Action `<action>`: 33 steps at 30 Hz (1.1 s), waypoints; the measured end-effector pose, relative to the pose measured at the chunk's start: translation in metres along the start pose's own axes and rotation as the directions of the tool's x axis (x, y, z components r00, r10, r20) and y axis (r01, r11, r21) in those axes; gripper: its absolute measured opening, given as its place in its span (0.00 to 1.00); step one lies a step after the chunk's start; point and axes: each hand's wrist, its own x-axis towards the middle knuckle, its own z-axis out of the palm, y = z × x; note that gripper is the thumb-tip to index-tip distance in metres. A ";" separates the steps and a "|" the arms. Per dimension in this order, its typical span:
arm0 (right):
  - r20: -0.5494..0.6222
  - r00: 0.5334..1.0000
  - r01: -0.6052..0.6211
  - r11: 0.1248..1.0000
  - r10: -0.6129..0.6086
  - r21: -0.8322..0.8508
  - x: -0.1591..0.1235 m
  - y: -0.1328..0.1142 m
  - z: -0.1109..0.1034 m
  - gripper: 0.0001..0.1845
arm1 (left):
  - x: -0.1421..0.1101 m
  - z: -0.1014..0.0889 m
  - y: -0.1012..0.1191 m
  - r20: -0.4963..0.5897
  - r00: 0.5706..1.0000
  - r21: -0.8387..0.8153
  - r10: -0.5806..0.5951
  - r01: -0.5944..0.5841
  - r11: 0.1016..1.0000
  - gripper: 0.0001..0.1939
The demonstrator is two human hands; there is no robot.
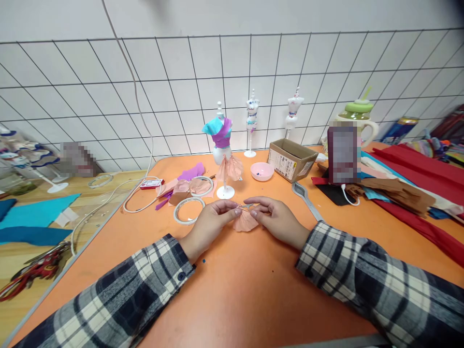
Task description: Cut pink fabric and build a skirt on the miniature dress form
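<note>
Work surface: an orange table (253, 295) set against a white wall hung with a black wire grid (253, 82). A wooden table adjoins it on the left, carrying blue fabric (34, 217) and a white cable (108, 198). On the orange top stand a small mannequin (223, 145) dressed in purple and teal with a peach skirt, two bare mannequins behind it, a pink bowl (262, 171), a cardboard box (292, 158) and two tape rolls (188, 210). Red and brown cloth is heaped at the right.

Both forearms, in plaid sleeves, rest on the table. The left hand (208, 224) and right hand (277, 217) meet at centre. A peach pleated fabric piece (245, 222) hangs between them, fanning downward, its lower edge close to the table. Left thumb and forefinger are pinched together on its upper edge; right fingertips are closed on the same edge from the other side. A thin metallic item lies at the pinch, too small to identify.
</note>
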 end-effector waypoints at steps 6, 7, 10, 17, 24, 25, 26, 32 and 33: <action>-0.024 0.999 0.021 1.000 -0.021 -0.006 0.000 -0.003 -0.003 0.18 | 0.001 -0.002 -0.004 0.025 1.000 -0.076 -0.008 0.010 0.997 0.13; -0.044 0.998 0.052 0.998 -0.053 -0.039 0.000 -0.003 -0.003 0.17 | 0.000 -0.001 -0.003 0.034 0.999 -0.077 -0.008 0.011 0.997 0.14; -0.060 0.986 0.141 0.975 -0.153 -0.169 0.000 -0.003 -0.003 0.13 | -0.001 0.001 -0.001 0.072 0.997 -0.013 -0.006 0.007 1.000 0.16; -0.057 0.985 0.146 0.956 -0.165 -0.253 -0.001 -0.005 0.001 0.07 | -0.010 0.009 0.001 0.095 0.995 0.162 0.009 -0.024 0.986 0.27; -0.070 0.997 0.007 0.994 -0.015 -0.113 0.001 -0.003 0.002 0.10 | -0.014 0.014 0.003 0.091 0.993 0.210 0.072 -0.090 0.974 0.35; -0.057 0.998 -0.024 0.998 0.020 -0.063 0.002 -0.002 0.002 0.12 | -0.014 0.013 0.003 0.090 0.993 0.212 0.072 -0.090 0.973 0.36; -0.037 0.998 -0.045 0.999 0.044 -0.013 0.002 -0.001 0.002 0.13 | -0.014 0.013 0.003 0.093 0.993 0.215 0.071 -0.089 0.972 0.36; -0.075 0.997 -0.019 0.976 0.036 0.215 0.005 -0.003 0.000 0.15 | -0.014 0.014 0.005 0.145 0.989 0.243 0.010 -0.045 0.969 0.38; -0.092 0.995 -0.018 0.970 0.042 0.244 0.005 -0.004 -0.002 0.15 | -0.015 0.014 0.005 0.148 0.989 0.249 0.011 -0.048 0.967 0.38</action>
